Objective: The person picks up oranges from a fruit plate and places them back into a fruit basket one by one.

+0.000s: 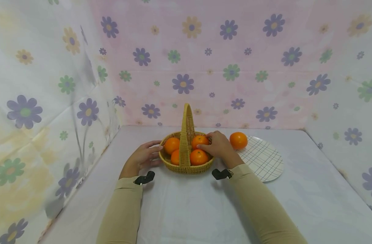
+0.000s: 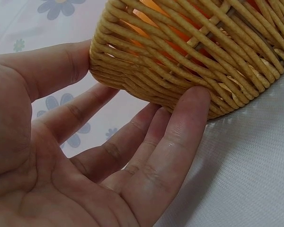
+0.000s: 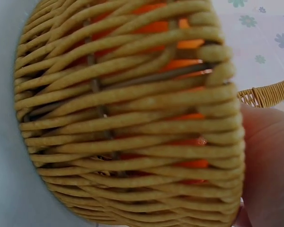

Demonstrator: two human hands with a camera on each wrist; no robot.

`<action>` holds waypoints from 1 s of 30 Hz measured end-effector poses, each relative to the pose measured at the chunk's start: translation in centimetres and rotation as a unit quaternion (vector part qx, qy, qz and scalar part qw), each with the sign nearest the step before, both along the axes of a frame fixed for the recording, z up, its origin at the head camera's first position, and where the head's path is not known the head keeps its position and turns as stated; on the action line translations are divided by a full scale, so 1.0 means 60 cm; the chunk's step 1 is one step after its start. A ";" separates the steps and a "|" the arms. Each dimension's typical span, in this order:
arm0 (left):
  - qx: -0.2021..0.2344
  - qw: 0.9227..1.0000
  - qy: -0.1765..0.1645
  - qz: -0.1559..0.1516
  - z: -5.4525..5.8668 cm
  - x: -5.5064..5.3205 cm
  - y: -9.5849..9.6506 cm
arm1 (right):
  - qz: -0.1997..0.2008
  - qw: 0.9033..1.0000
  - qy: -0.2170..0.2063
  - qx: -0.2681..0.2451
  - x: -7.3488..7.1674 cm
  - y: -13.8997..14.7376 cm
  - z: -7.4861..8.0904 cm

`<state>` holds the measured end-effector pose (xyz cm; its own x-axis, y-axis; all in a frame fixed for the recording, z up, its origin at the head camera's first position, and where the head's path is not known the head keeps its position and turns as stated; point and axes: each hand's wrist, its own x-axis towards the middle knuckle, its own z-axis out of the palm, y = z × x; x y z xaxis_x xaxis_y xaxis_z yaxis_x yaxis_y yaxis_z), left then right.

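Note:
A yellow wicker basket (image 1: 189, 169) with a tall arched handle (image 1: 186, 135) stands on the table. Inside lie several oranges, among them one at the left (image 1: 172, 145) and one at the front right (image 1: 199, 157). My right hand (image 1: 220, 145) reaches over the basket's right rim, thumb and fingers around the back right orange (image 1: 199, 142). In the right wrist view the woven side (image 3: 132, 113) covers most of that grasp. My left hand (image 1: 144, 156) touches the basket's left end, its fingers (image 2: 168, 156) extended and spread along the weave.
Right of the basket lies a round white plate (image 1: 262, 159) with a grid pattern. Another orange (image 1: 238, 140) is at the plate's back left edge, just beyond my right hand. Flower-printed cloth (image 1: 207, 64) walls the white table (image 1: 179, 206) at the back and both sides.

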<state>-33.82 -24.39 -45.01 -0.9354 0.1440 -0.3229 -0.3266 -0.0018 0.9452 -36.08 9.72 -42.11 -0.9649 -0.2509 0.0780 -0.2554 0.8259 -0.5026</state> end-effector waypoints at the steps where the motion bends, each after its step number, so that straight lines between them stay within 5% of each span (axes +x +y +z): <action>1: 0.000 1.000 -0.001 0.000 0.000 0.000 0.000 | -0.002 1.000 -0.001 -0.001 -0.001 -0.001 -0.001; 17: 0.002 1.000 -0.004 0.002 0.003 0.001 0.001 | -0.022 0.999 -0.017 -0.024 0.000 -0.002 -0.009; 30: -0.003 1.000 0.001 -0.004 0.004 0.004 -0.001 | -0.023 0.999 0.019 -0.019 0.014 -0.002 -0.010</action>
